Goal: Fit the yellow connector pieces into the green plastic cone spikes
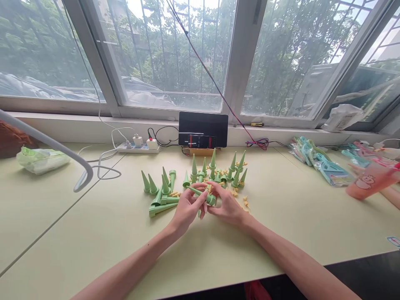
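My left hand [188, 205] is closed around a green plastic plant-watering spike [211, 200], which lies slanted with its tip up to the left. At its wide end, my right hand [228, 205] is closed, with thumb and finger about a small yellow valve [209, 189]. Whether the valve sits in the spike cannot be made out. Behind the hands, several green spikes [213, 160] stand upright with yellow valves among them. More spikes lie to the left, one of them a lying spike [162, 208]. Loose yellow valves [246, 201] are scattered right of my right hand.
A tablet [203, 125] with a phone [202, 141] before it leans by the window sill. A power strip [139, 148] and cables are at back left. A grey curved bar [84, 173] juts in. Right are bagged teal items [331, 166], a pink cup [368, 181] and another person's arm [392, 193].
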The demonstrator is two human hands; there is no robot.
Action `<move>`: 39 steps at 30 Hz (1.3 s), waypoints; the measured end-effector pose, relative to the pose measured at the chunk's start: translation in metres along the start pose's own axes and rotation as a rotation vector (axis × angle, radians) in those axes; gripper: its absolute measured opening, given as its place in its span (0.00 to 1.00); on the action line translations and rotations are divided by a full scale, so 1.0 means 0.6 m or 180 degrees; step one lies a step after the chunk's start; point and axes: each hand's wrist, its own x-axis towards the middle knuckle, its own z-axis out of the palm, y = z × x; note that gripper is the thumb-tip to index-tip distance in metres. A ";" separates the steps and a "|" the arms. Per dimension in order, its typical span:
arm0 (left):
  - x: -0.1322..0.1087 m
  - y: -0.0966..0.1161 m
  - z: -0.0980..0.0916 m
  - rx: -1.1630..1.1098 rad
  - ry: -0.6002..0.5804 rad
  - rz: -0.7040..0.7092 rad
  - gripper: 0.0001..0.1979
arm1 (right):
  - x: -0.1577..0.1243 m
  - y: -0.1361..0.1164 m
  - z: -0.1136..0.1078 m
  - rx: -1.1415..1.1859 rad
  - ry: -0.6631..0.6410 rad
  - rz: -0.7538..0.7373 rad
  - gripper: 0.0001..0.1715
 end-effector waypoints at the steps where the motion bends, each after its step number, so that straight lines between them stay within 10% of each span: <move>1: 0.000 0.000 0.000 -0.0012 -0.0033 0.0003 0.19 | 0.000 0.000 0.001 0.0019 -0.0001 0.0003 0.39; 39: -0.010 -0.001 0.001 0.0679 -0.0073 -0.0122 0.16 | -0.004 0.009 0.000 0.0180 -0.0066 0.0158 0.16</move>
